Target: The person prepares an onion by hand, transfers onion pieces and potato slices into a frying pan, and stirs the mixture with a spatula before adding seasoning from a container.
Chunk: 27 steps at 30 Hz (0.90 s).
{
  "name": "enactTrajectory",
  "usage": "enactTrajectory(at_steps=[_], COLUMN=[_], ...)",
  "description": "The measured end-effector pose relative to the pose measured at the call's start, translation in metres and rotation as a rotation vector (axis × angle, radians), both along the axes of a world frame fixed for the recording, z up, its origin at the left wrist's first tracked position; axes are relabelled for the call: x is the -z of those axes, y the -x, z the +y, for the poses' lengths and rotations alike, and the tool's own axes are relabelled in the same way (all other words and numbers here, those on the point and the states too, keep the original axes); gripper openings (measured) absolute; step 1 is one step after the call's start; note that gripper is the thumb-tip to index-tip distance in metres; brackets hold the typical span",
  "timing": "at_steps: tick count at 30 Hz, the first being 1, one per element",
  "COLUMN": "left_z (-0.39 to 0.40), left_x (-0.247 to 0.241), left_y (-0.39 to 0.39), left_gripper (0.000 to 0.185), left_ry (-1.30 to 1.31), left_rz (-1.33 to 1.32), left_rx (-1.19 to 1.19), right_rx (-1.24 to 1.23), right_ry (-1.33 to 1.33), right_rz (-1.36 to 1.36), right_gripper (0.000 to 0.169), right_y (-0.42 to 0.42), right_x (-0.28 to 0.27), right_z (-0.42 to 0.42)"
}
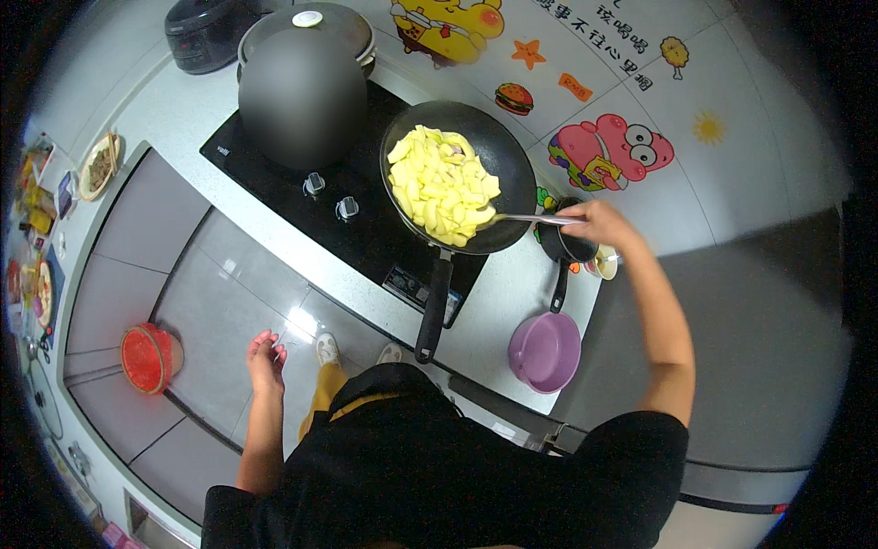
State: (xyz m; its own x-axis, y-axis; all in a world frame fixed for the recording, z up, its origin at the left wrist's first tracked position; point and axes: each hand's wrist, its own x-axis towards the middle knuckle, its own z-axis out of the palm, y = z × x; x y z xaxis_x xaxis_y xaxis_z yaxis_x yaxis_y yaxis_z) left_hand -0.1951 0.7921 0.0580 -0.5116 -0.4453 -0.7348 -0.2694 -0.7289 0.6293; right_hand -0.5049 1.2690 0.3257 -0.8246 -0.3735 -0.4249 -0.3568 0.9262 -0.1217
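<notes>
My right hand (597, 223) grips the handle end of a long metal cooking utensil (525, 217). Its head is partly buried in pale yellow slices (439, 185), which look like potato, so I cannot tell whether it is a spatula or a spoon. The slices are heaped on the left side of a black wok (507, 161) on the glass cooktop (285, 185). The wok's long black handle (435, 302) points towards me, and neither hand touches it. Down to the left, my left hand (266, 360) hangs over the floor, holding nothing, its fingers loosely curled and apart.
A small black saucepan (551, 243), a paper cup (608, 263) and a purple basin (547, 350) stand right of the wok. Behind the cooktop is a lidded pot (336, 34), partly covered by a blurred patch. A red-lined bin (145, 360) stands on the floor.
</notes>
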Motion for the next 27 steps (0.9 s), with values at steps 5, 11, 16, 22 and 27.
enactTrajectory(at_steps=[5, 11, 16, 22, 27], left_z=[-0.001, -0.004, 0.0, 0.005, 0.0], left_x=[-0.015, -0.026, -0.02, -0.01, 0.003], left_y=[0.008, 0.013, 0.017, 0.023, 0.013], left_gripper=[0.012, 0.013, 0.013, 0.013, 0.014], left_ry=[0.027, 0.039, -0.001, -0.018, 0.005], left_rz=[0.031, 0.041, 0.069, 0.099, 0.053], left_rx=[0.024, 0.038, 0.073, 0.11, 0.133], right_rx=[0.276, 0.269, 0.016, -0.106, -0.086], right_ry=[0.324, 0.093, -0.186, -0.349, -0.546], right_rz=[0.089, 0.503, 0.662, 0.705, 0.76], right_gripper=[0.035, 0.033, 0.03, 0.031, 0.035], right_y=[-0.005, -0.029, -0.053, -0.057, -0.045], right_x=[0.084, 0.049, -0.031, -0.053, -0.032], right_z=[-0.044, -0.048, -0.061, -0.063, -0.035])
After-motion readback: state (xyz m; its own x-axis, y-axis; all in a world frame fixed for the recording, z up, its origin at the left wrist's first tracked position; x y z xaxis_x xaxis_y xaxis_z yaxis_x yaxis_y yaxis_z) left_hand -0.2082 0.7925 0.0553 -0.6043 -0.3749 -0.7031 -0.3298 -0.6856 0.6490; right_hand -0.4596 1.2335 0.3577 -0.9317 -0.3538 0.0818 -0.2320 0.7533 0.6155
